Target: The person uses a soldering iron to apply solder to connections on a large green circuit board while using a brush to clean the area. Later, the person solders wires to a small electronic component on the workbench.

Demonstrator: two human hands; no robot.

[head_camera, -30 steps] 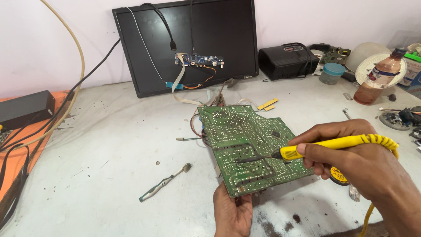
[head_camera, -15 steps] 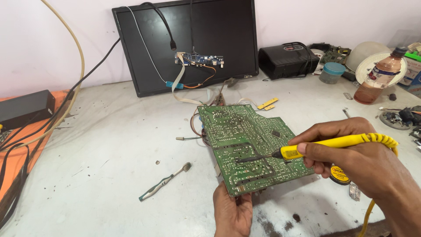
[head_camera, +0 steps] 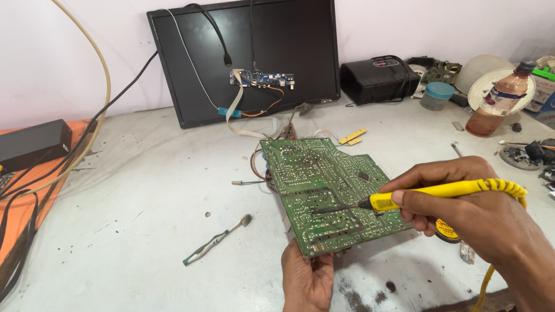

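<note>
My left hand (head_camera: 307, 278) grips the near edge of a green circuit board (head_camera: 324, 185), holding it tilted above the workbench with its solder side up. My right hand (head_camera: 465, 208) is wrapped around a yellow-handled soldering iron (head_camera: 428, 193). Its dark tip rests on the solder side near the board's middle. A yellow cord runs from the handle down past my right wrist. Wires hang from the board's far underside.
A black flat panel (head_camera: 254, 52) with a small board and cables leans on the wall. A toothbrush (head_camera: 217, 240) lies on the grey bench (head_camera: 144, 190). A black box (head_camera: 376, 81), a brown bottle (head_camera: 497, 101), a small round tin (head_camera: 446, 231) and a black adapter (head_camera: 32, 144) stand around.
</note>
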